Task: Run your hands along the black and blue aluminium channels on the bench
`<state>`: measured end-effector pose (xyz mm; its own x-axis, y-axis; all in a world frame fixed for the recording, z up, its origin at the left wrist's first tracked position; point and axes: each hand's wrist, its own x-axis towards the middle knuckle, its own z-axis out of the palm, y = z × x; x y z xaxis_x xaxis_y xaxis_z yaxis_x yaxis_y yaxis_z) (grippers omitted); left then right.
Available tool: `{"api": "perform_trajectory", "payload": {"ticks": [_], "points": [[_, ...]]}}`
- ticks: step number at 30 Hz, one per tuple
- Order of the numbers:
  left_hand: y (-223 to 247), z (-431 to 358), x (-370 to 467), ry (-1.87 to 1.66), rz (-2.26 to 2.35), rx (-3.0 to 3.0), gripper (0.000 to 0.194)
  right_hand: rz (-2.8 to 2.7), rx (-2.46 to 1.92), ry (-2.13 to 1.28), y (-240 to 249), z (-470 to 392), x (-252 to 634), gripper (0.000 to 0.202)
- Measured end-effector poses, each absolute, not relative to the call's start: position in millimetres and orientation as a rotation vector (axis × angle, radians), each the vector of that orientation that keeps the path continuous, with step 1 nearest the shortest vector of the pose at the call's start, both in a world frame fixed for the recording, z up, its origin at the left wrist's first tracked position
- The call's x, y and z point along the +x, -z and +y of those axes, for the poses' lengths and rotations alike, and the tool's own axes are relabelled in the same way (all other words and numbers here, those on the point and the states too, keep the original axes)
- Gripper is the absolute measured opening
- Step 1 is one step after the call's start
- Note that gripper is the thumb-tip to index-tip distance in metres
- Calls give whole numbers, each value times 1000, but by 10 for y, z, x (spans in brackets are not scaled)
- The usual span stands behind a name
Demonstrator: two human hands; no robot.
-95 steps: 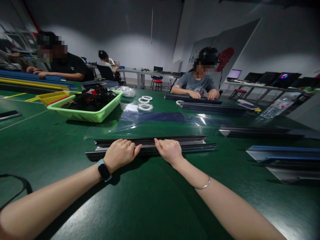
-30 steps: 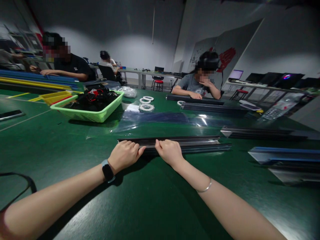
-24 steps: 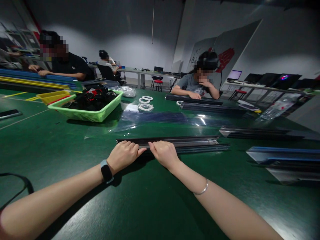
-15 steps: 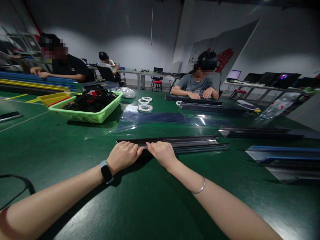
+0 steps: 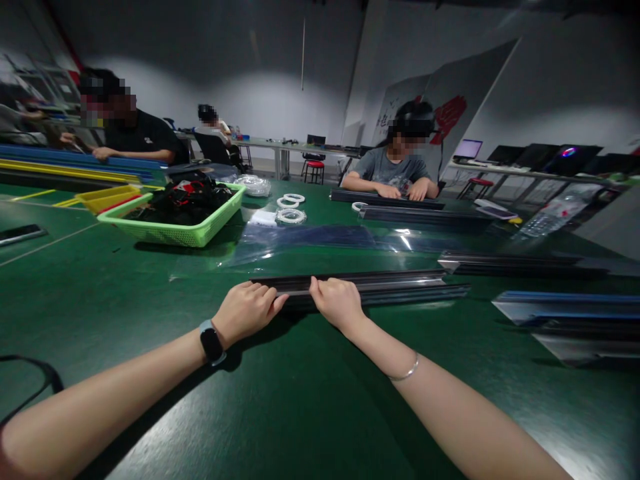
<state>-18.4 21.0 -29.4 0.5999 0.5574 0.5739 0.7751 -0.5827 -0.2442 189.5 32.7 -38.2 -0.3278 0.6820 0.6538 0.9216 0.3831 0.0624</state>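
Observation:
A long dark metal profile (image 5: pixel 400 288) with a channel along its length lies across the green table in front of me. My left hand (image 5: pixel 249 308) is closed over its left end, thumb pointing right along the near side. Just right of it, my right hand (image 5: pixel 336 301) grips the same profile, fingers curled over it and thumb up on the channel. A small gap separates the two hands. The fingertips of both are hidden behind the profile.
Clear plastic film (image 5: pixel 320 241) lies beyond the profile, with rolls of white tape (image 5: pixel 291 216) behind. A green basket (image 5: pixel 200 235) of dark parts stands left. More profiles (image 5: pixel 550 307) lie right, near a plastic bottle (image 5: pixel 555 213). Co-workers (image 5: pixel 395 167) sit across the table.
The profile has shifted a little to the right. My right hand has moved right with it, widening the gap to my left hand, which stays nearly in place.

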Motion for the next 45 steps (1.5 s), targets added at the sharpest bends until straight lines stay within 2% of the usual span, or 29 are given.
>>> {"api": "perform_trajectory", "payload": {"ticks": [12, 36, 45], "points": [[352, 260, -195, 526, -1003, -2403, 35, -2264, -1198, 478, 365, 170, 1652, 39], [323, 242, -195, 575, -1071, -2443, 32, -2099, -1481, 529, 381, 262, 1837, 45], [374, 280, -197, 597, -947, -2446, 34, -2260, -1225, 509, 388, 218, 1669, 40]]}}
